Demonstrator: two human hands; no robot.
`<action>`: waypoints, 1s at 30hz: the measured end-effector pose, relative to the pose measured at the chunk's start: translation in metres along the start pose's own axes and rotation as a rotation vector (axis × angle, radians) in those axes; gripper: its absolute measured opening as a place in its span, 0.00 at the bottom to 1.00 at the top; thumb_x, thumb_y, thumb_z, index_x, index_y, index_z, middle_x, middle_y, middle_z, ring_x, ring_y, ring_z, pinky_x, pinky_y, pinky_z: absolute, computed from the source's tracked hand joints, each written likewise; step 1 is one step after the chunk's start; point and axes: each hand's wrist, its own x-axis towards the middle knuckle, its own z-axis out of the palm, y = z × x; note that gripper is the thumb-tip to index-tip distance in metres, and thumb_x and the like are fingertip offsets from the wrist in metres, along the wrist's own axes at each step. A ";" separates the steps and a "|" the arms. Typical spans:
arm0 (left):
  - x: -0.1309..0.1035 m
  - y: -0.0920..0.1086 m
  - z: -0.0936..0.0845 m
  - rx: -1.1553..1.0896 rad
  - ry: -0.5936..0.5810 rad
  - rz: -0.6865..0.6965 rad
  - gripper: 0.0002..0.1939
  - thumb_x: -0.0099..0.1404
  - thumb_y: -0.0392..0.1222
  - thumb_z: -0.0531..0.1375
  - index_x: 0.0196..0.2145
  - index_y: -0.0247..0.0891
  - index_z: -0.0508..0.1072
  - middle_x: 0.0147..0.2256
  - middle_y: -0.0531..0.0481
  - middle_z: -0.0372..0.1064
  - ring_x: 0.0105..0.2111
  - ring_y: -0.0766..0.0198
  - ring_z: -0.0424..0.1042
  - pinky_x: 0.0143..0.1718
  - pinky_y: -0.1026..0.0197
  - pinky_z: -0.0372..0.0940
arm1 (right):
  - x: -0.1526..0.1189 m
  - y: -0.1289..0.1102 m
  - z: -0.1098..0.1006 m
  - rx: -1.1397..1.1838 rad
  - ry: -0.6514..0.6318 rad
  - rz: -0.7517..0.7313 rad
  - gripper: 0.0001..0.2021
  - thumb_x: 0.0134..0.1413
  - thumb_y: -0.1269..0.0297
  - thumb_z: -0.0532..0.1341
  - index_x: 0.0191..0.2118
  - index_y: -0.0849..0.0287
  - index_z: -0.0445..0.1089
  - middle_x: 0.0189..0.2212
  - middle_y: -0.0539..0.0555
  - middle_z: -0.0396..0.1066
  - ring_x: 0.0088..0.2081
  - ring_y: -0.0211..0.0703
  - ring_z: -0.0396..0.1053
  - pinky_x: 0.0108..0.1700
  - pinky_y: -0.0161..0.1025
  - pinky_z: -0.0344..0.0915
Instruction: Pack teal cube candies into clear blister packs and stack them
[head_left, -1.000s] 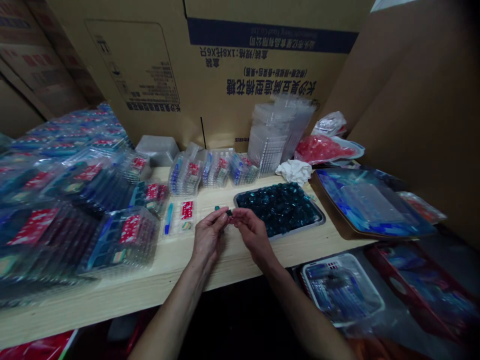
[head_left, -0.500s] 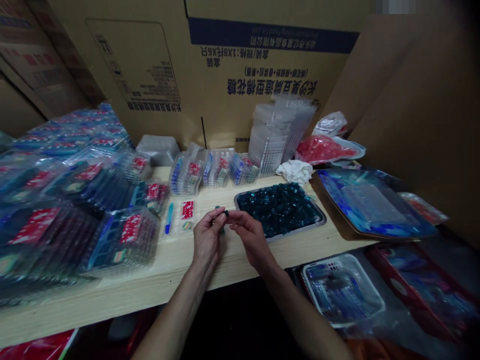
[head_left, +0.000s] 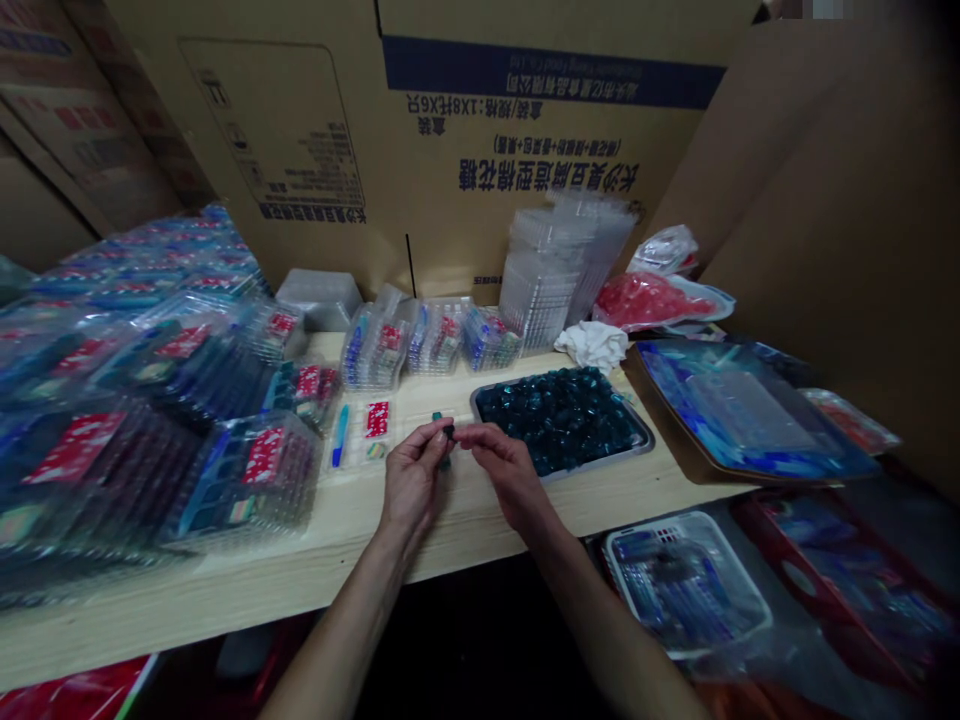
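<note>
My left hand (head_left: 414,470) pinches a small dark green piece (head_left: 448,432) between thumb and fingertips. Close on its right, my right hand (head_left: 504,462) has its fingers pressed together near that piece; whether they hold anything is too small to tell. Beneath and behind my left hand, more green pieces (head_left: 437,415) partly show on the table. A clear tray (head_left: 358,437) with a blue stick (head_left: 340,436), a red patterned packet (head_left: 377,419) and a small pale packet lies to the left. A tray (head_left: 648,440) heaped with dark teal wrapped pieces (head_left: 559,415) is at the right.
Stacks of filled clear trays (head_left: 247,475) cover the table's left. Empty clear trays (head_left: 536,290) stand at the back beside a white cloth (head_left: 592,345). An open carton (head_left: 697,465) is at the right, above a white basket (head_left: 757,610). Large cardboard boxes (head_left: 420,230) wall the back.
The fingertips of my right hand have drawn slightly away from the piece in my left hand. The whole view has shifted a little.
</note>
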 end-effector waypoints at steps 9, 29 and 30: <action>0.001 0.008 -0.014 0.312 -0.080 0.174 0.19 0.56 0.44 0.69 0.46 0.37 0.79 0.34 0.49 0.78 0.33 0.65 0.74 0.38 0.63 0.68 | -0.001 0.000 0.000 -0.327 -0.084 -0.168 0.16 0.57 0.71 0.52 0.43 0.54 0.76 0.37 0.52 0.72 0.37 0.39 0.70 0.44 0.37 0.67; -0.006 0.011 -0.019 0.592 -0.128 0.050 0.17 0.53 0.38 0.61 0.41 0.35 0.81 0.36 0.47 0.79 0.33 0.62 0.75 0.39 0.62 0.67 | 0.006 -0.021 0.007 -1.139 -0.307 -0.012 0.08 0.57 0.74 0.54 0.41 0.61 0.68 0.34 0.56 0.76 0.36 0.44 0.73 0.38 0.36 0.58; -0.006 0.010 -0.019 0.512 -0.108 -0.015 0.18 0.52 0.38 0.62 0.41 0.34 0.81 0.36 0.46 0.80 0.34 0.62 0.75 0.39 0.62 0.67 | 0.007 -0.020 0.005 -1.110 -0.294 0.000 0.09 0.57 0.75 0.54 0.41 0.61 0.68 0.33 0.55 0.76 0.36 0.43 0.73 0.38 0.36 0.59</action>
